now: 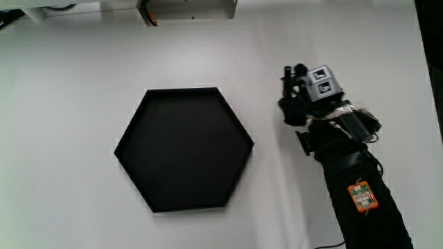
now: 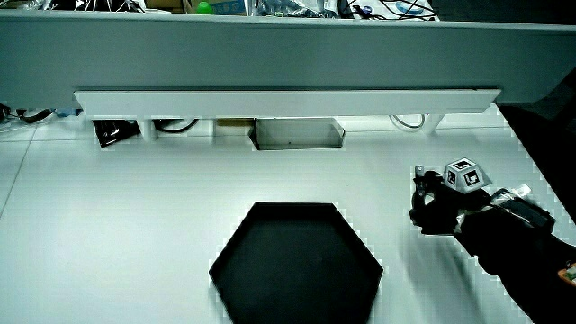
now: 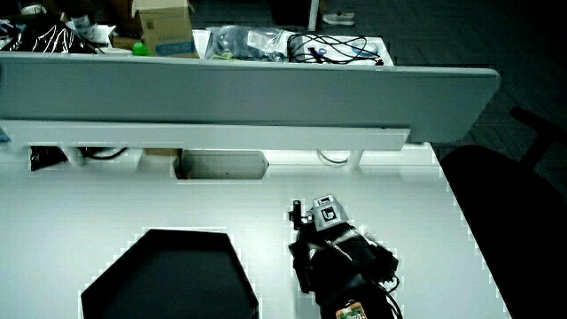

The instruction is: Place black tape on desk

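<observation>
Hand (image 1: 301, 97) beside the hexagonal black tray (image 1: 183, 149), low over the white worktop (image 1: 83, 90); grip's state cannot be told, black tape not distinguishable. Tape rolls are likely light, stiff; best pinched across the rim.

1. The black tape cannot be told apart from the black glove. At the hand (image 1: 299, 104) there is only one dark mass, and it lies beside the black hexagonal tray (image 1: 183, 149), not touching it.
2. The desk (image 1: 69, 104) is white, flat and plain. It carries the tray on its middle part. The desk surface beside the tray, under the hand, is bare and pale in both side views.
</observation>
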Available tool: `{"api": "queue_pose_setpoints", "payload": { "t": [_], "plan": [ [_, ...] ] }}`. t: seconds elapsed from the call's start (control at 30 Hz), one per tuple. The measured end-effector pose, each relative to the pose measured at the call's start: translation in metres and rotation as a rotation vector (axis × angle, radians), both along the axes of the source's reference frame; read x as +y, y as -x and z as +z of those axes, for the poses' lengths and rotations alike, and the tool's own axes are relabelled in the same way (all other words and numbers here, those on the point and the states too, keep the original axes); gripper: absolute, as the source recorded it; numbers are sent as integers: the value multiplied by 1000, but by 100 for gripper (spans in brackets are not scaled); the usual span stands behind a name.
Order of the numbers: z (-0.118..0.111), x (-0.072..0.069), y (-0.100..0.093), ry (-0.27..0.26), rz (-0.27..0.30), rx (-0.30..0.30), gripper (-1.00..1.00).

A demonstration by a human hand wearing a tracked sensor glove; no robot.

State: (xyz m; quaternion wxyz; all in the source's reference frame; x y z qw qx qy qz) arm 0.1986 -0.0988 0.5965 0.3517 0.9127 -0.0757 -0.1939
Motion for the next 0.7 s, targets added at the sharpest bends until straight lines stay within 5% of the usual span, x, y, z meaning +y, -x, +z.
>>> {"api": "queue_pose_setpoints", "payload": {
  "t": [0.27,0.5,0.7],
  "plan": [
    [16,4,0,46,12,29,0],
    [14,7,-4,14,14,66,0],
    [27,10,-5,87,48,50,0]
  ]
}}
